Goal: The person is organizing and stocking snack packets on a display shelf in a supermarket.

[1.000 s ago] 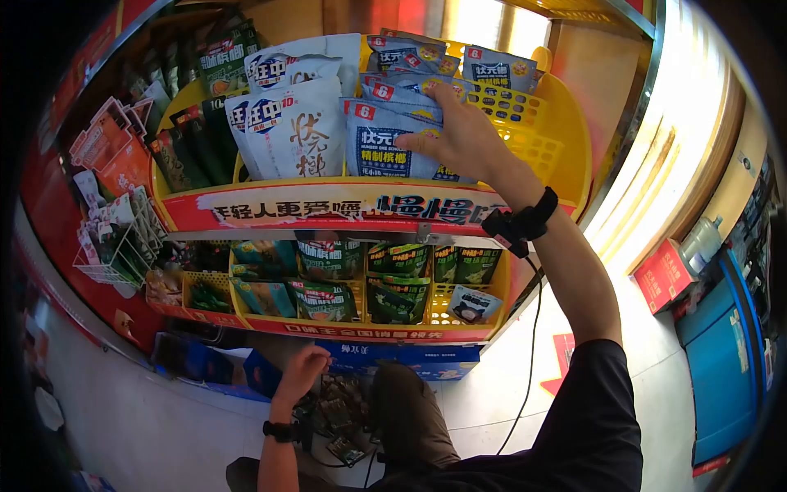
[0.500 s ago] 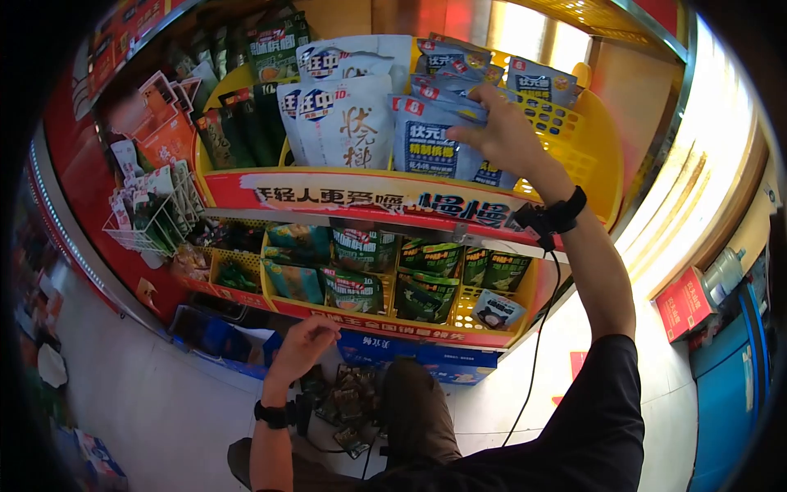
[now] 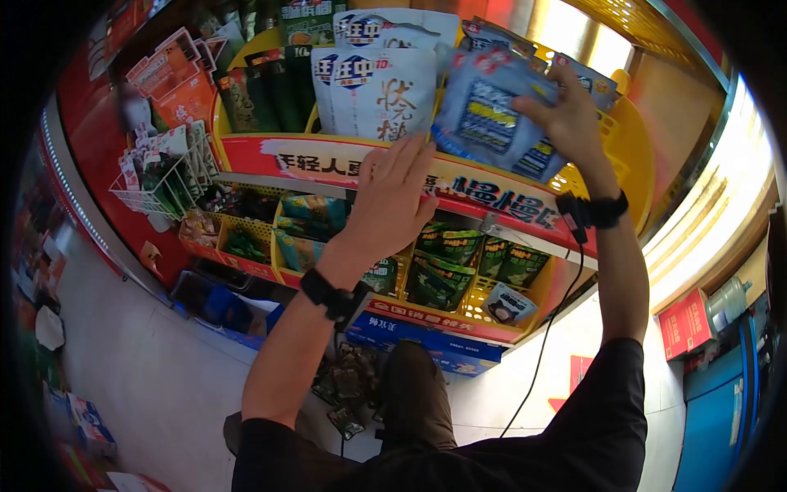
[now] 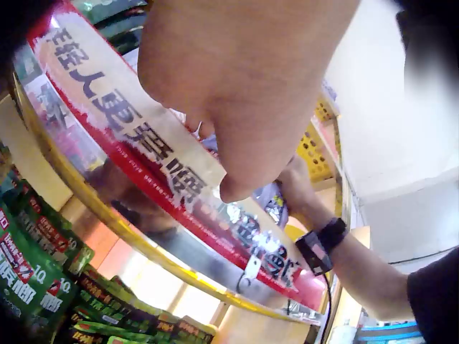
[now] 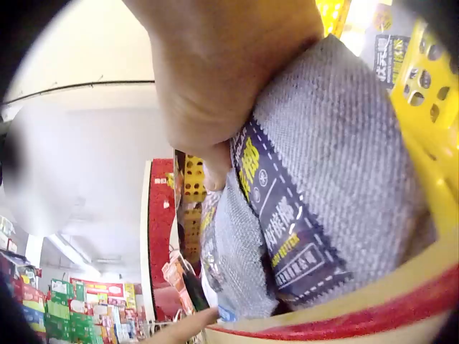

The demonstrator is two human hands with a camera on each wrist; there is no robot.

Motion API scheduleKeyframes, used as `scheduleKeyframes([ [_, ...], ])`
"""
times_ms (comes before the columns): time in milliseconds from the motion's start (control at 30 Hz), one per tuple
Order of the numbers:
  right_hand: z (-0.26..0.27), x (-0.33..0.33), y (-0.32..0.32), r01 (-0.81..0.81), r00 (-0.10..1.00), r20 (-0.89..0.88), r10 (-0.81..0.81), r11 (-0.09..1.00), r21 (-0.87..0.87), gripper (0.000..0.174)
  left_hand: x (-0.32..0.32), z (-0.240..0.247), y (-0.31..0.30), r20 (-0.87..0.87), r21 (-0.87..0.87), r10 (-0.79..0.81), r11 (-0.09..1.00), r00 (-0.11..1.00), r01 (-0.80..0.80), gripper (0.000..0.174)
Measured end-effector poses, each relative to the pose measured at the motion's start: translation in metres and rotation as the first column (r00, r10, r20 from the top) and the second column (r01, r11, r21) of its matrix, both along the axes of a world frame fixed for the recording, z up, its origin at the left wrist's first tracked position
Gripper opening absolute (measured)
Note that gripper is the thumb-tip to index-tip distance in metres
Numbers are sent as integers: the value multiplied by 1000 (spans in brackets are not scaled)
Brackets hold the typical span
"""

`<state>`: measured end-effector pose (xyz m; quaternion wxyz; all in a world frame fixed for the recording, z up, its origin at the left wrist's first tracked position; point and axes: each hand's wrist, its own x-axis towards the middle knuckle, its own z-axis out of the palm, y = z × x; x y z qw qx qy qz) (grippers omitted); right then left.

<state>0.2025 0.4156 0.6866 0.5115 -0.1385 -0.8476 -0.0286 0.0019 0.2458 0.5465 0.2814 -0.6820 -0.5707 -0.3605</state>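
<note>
In the head view my right hand (image 3: 574,123) pinches blue-grey snack bags (image 3: 484,107) in the yellow upper bin, thumb across the front one and fingers over its top. The front bag tilts and looks blurred. From the right wrist, two denim-patterned bags (image 5: 330,143) show under the hand, close behind the shelf's front lip. My left hand (image 3: 384,205) is in front of the printed shelf strip (image 3: 320,164), its fingers extended up to the lower edge of the white snack bags (image 3: 369,98). The left wrist view shows its thumb over the strip; its fingertips are hidden there.
Dark green bags (image 3: 262,94) fill the bin's left side. A white wire basket (image 3: 168,180) hangs left of the shelf. Below, a lower yellow bin holds green bags (image 3: 443,279). A black cable (image 3: 545,328) hangs from the right wrist. Small packets (image 3: 348,381) lie by the knee.
My left hand has risen from beside the knee to the upper shelf's front edge. The blue-grey bags have lifted and tilted in my right hand. The head view has shifted.
</note>
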Motion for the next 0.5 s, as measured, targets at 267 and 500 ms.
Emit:
scheduleKeyframes([
  [267, 12, 52, 27, -22, 885, -463, -46, 990, -141, 45, 4, -13, 12, 14, -2, 96, 995, 995, -96, 80],
  [500, 48, 77, 40, -229, 736, -658, 158, 973, -22, 43, -9, 0, 2, 9, -76, 18, 997, 1000, -17, 70],
])
